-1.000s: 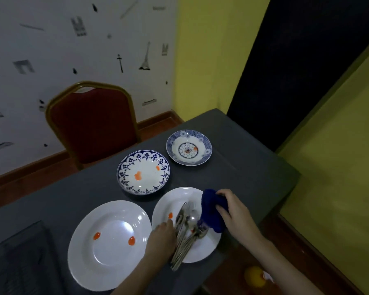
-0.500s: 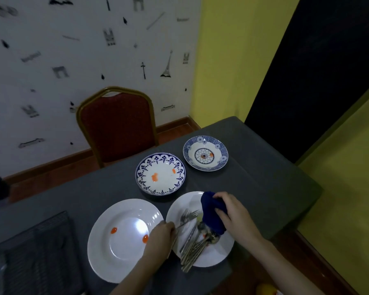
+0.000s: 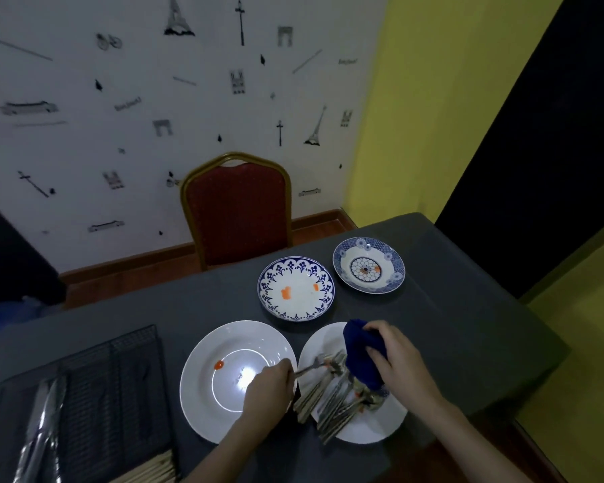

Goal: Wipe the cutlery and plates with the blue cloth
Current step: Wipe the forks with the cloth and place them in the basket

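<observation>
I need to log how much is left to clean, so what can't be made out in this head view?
- Cutlery pile: pieces overlap and blur; count unclear.
- White plate under the pile: surface mostly covered by cutlery, blue cloth and right hand.
- Handle of the fork the left hand holds: hidden inside the fingers.
- Black mesh rack: contents dark, cut by the bottom edge.

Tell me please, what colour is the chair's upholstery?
Dark red upholstery on the chair, gold frame; head view.

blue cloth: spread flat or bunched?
Bunched. The blue cloth is wadded in the right hand, over the cutlery.
</observation>
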A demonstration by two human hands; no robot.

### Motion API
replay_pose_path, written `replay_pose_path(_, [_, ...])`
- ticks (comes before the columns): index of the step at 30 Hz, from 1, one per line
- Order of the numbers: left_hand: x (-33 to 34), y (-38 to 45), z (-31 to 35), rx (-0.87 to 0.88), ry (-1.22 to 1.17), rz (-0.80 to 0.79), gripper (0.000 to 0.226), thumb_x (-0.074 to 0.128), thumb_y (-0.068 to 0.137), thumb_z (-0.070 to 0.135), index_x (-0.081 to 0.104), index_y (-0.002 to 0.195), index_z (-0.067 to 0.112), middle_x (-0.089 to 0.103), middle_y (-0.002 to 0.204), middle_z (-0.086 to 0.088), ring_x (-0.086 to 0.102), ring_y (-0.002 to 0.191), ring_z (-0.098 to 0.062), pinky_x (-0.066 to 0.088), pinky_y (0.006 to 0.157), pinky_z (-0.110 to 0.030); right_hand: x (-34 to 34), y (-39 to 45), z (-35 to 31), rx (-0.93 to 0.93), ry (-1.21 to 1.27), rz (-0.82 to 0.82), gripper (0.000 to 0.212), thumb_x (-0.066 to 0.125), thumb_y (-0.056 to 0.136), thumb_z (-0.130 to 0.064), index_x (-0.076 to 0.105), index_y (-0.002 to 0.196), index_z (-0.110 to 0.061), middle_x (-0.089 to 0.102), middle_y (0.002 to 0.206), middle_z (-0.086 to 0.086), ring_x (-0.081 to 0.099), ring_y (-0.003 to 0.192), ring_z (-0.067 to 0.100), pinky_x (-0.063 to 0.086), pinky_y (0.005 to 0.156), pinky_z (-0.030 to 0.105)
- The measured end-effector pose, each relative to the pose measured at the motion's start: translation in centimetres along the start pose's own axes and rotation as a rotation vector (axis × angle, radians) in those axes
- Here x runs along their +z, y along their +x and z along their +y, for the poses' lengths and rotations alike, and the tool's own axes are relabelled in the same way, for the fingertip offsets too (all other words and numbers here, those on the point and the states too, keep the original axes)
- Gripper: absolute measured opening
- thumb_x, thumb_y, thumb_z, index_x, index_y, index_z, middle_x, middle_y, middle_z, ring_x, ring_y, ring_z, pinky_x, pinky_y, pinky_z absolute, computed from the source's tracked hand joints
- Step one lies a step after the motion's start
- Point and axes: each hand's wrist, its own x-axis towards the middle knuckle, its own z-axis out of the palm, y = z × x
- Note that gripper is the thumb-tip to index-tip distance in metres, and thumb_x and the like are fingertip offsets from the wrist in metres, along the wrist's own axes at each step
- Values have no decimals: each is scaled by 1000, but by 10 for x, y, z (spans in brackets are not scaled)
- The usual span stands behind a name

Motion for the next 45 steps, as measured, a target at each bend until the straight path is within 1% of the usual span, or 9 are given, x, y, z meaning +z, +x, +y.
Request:
replay_pose_path(5, [-43,-20,7,-162,-556,-122,23,38,100,19,57,96,7,63,66,-5,56,47,-17,45,47,-26,9,18,-39,-150,0,44,45,55,90,-13,43,128,-33,54,120,-12,52,106,7,46,87,30])
replay_pose_path(9, [-75,-36,19,-217,-863,-44,25,38,101,17,59,97,3,48,64,-4,39,46,-12,30,45,-24,29,32,-73,-514,-346,-7,69,76,68,-8,48,129,-21,60,113,0,59,92,20,47,73,33])
replay_pose_path(13, [-99,-49,15,-193,-931,13,29,34,100,13,54,80,9,42,52,2,32,43,-9,26,45,-23,51,38,-101,-629,-426,-3,76,84,56,-11,53,125,-23,63,106,2,60,85,20,50,68,32])
replay_pose_path(20, [-124,-85,-13,-52,-1014,147,26,38,103,16,53,92,-2,38,56,-1,32,45,-12,28,41,-22,61,79,-148,-674,-485,56,57,85,56,-14,64,108,-22,63,96,8,60,81,24,49,66,35])
replay_pose_path(22, [-126,-91,-19,-56,-1054,190,28,37,104,17,53,96,-5,40,56,-2,36,46,-13,32,43,-24,68,82,-159,-787,-461,31,57,85,56,-10,63,108,-19,62,98,11,59,82,27,50,67,38])
replay_pose_path(26, [-136,-105,-33,-95,-1251,66,24,35,105,18,54,110,4,56,68,-3,45,52,-12,35,49,-23,76,74,-177,-986,-426,-1,59,84,57,-5,63,112,-14,62,104,15,60,86,30,54,70,41])
replay_pose_path(29, [-146,-111,-45,-162,-1344,24,18,41,101,13,57,105,7,51,68,0,38,52,-10,27,48,-21,85,79,-186,-1043,-434,11,59,83,60,-6,62,115,-13,62,105,16,60,85,30,53,69,41])
replay_pose_path(34, [-149,-109,-52,-296,-1227,290,23,37,96,11,56,83,7,37,56,2,28,48,-10,22,45,-23,96,88,-185,-990,-438,-7,64,86,58,-7,60,116,-15,62,107,15,60,87,30,54,69,41])
replay_pose_path(45, [-156,-100,-33,-245,-1040,380,29,37,100,14,60,84,7,45,57,3,38,48,-7,33,47,-22,83,85,-191,-1096,-438,53,58,82,63,-6,62,117,-10,59,113,21,59,96,35,53,75,44])
